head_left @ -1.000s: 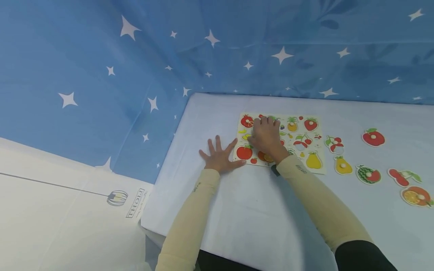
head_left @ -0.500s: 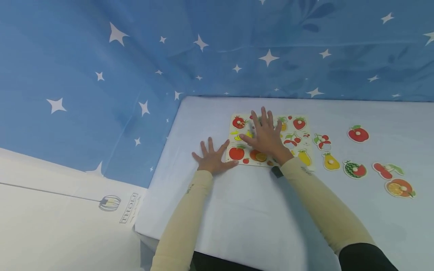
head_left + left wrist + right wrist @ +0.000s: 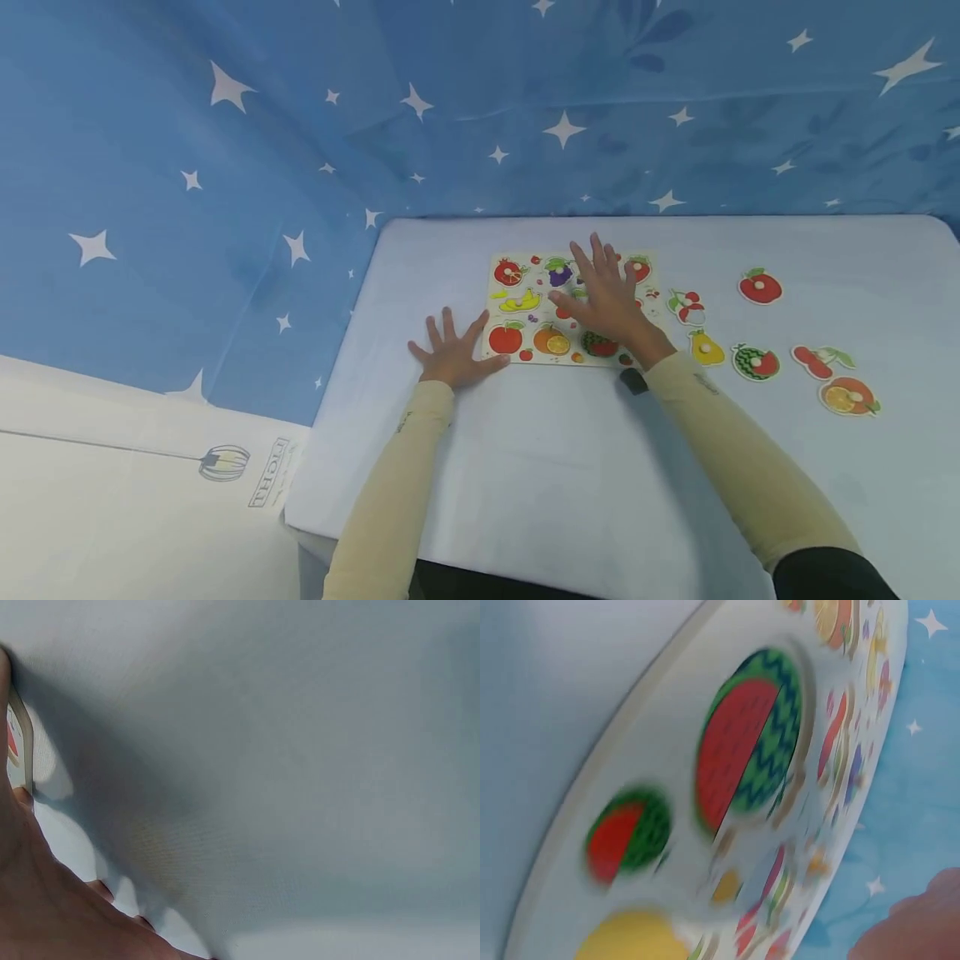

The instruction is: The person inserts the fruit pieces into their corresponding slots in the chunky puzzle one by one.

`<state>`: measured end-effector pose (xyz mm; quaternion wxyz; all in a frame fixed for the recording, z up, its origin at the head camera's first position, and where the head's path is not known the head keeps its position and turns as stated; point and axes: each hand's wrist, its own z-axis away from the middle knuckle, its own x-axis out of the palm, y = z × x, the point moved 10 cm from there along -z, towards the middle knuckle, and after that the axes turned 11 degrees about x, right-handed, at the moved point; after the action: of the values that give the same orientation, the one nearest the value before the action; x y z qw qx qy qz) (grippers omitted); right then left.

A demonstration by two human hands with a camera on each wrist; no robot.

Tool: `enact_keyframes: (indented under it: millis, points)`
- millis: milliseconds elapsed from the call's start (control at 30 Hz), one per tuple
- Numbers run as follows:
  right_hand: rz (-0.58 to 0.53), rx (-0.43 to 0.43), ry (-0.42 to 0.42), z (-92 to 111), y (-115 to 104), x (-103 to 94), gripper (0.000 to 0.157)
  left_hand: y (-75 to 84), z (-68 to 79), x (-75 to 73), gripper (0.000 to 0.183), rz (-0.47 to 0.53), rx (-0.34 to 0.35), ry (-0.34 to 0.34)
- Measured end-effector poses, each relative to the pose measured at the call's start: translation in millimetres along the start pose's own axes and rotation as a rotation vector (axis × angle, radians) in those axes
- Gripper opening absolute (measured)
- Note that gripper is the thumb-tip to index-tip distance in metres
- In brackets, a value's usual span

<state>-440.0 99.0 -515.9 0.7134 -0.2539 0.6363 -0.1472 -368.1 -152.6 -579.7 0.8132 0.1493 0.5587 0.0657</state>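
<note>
A flat fruit puzzle board (image 3: 547, 317) lies on the white-covered table. My left hand (image 3: 453, 357) rests at its left side, fingers spread, with thumb and index finger at the edge. Over the board's right half is my right hand (image 3: 611, 308), fingers straight and spread, holding nothing; it hides several pictures. I cannot tell whether it touches the board. Grapes (image 3: 558, 272) and bananas (image 3: 521, 301) show to its left. The right wrist view shows a watermelon picture (image 3: 739, 750) up close. Only a sliver of board (image 3: 26, 742) appears in the left wrist view, beside the left hand (image 3: 45, 900).
Loose fruit pieces lie right of the board: a cherry piece (image 3: 687, 307), a pear (image 3: 706, 348), a watermelon half (image 3: 756, 362), a red apple-like fruit (image 3: 760, 286), red cherries (image 3: 813, 362) and an orange (image 3: 849, 397). A blue starry curtain (image 3: 480, 108) hangs behind.
My right hand has uncurled, spread its fingers and shifted right across the board, uncovering the grapes and bananas. The left hand stays at the board's edge. The head view has turned slightly right.
</note>
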Motion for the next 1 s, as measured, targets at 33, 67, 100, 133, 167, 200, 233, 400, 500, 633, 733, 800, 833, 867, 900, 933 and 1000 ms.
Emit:
enact_keyframes:
  millis: [33, 67, 100, 133, 167, 200, 233, 400, 500, 633, 733, 800, 833, 867, 900, 933, 1000]
  points:
    - [-0.005, 0.001, -0.009, 1.6, 2.9, -1.6, 0.099, -1.3, 0.5, 0.2, 0.098, -0.006, -0.006, -0.001]
    - [-0.006, 0.003, -0.014, 3.2, 6.3, -3.5, 0.098, -2.1, 0.8, 0.5, 0.098, -0.011, -0.01, -0.004]
    - [-0.007, 0.008, -0.018, 5.5, 9.8, -6.3, 0.098, -2.5, 1.1, 0.7, 0.097, -0.01, -0.012, -0.007]
    - [-0.01, 0.014, -0.021, 8.0, 14.2, -9.6, 0.098, -2.1, 1.5, 0.5, 0.097, -0.008, -0.012, -0.009]
    - [-0.018, 0.02, -0.024, 10.6, 18.5, -13.3, 0.098, -1.3, 1.8, -0.1, 0.098, -0.001, -0.011, -0.009]
    - [-0.024, 0.026, -0.02, 13.5, 22.8, -17.9, 0.097, -0.1, 2.2, -0.9, 0.098, 0.005, -0.011, -0.013]
    - [-0.028, 0.032, -0.015, 16.4, 27.5, -22.5, 0.097, 1.0, 2.4, -1.4, 0.098, 0.01, -0.009, -0.014]
    - [-0.065, 0.054, 0.005, 31.0, 48.4, -41.7, 0.096, 4.5, 3.3, -2.1, 0.098, 0.033, 0.004, -0.007]
    - [-0.071, 0.077, 0.002, 37.1, 58.5, -45.8, 0.095, 0.1, 3.9, -0.4, 0.099, 0.02, 0.003, -0.003]
    - [-0.063, 0.132, -0.002, 44.7, 70.6, -49.0, 0.096, -6.7, 4.3, 0.4, 0.099, 0.001, -0.006, -0.009]
    - [-0.059, 0.161, 0.003, 54.2, 80.8, -56.3, 0.098, -4.4, 4.5, -0.6, 0.099, 0.009, 0.001, -0.011]
    - [-0.06, 0.174, 0.007, 61.5, 87.7, -63.1, 0.098, -0.9, 4.9, -0.9, 0.099, 0.014, 0.006, -0.012]
    - [-0.061, 0.179, 0.009, 65.0, 91.4, -66.4, 0.098, -0.1, 4.6, -0.1, 0.099, 0.012, 0.006, -0.015]
    - [-0.058, 0.184, 0.013, 68.3, 95.4, -69.3, 0.097, 0.9, 4.4, 0.3, 0.099, 0.014, 0.01, -0.014]
    - [-0.054, 0.192, 0.016, 71.5, 99.8, -71.8, 0.097, 1.7, 4.6, 0.4, 0.099, 0.019, 0.013, -0.012]
    - [-0.056, 0.2, 0.021, 74.7, 104.5, -74.4, 0.097, 2.2, 4.7, 0.5, 0.099, 0.022, 0.016, -0.01]
    - [-0.061, 0.214, 0.031, 82.0, 114.7, -77.4, 0.096, 1.7, 5.1, 1.6, 0.099, 0.022, 0.02, -0.006]
